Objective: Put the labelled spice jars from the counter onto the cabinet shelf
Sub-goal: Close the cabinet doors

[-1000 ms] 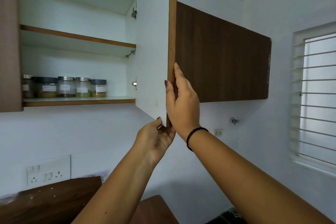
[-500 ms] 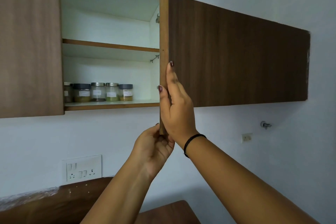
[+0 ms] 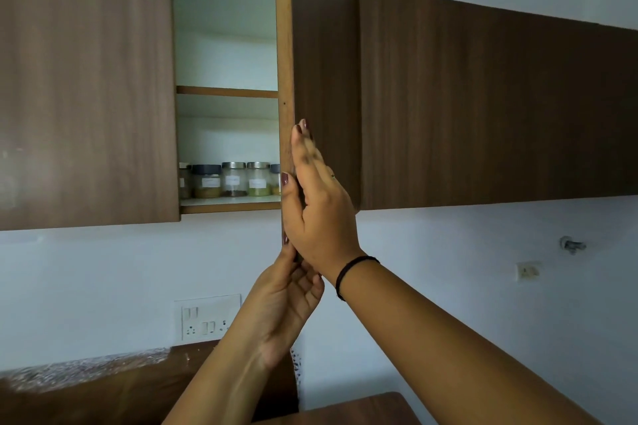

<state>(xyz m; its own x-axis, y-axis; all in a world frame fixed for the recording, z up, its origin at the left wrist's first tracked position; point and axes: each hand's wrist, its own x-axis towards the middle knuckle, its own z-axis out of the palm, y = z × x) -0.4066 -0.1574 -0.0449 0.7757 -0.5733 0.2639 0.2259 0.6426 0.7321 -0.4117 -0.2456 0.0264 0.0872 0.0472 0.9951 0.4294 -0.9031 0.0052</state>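
Several labelled spice jars (image 3: 234,179) with grey and steel lids stand in a row on the bottom cabinet shelf (image 3: 228,205). The rightmost jar is half hidden behind the brown cabinet door (image 3: 324,62), which stands partly open, edge-on to me. My right hand (image 3: 317,210) lies flat on the door's outer face, fingers straight, thumb on its front edge. Just below, my left hand (image 3: 286,300) curls around the door's lower corner, one finger reaching up the edge.
A shut cabinet door (image 3: 86,79) is on the left and a long shut cabinet (image 3: 483,97) on the right. A switch and socket plate (image 3: 207,317) sits on the white wall. A brown wooden panel (image 3: 103,390) lies below.
The cabinet door has swung toward shut, narrowing the opening and covering the rightmost jar. Both hands stayed on the door and moved with it.
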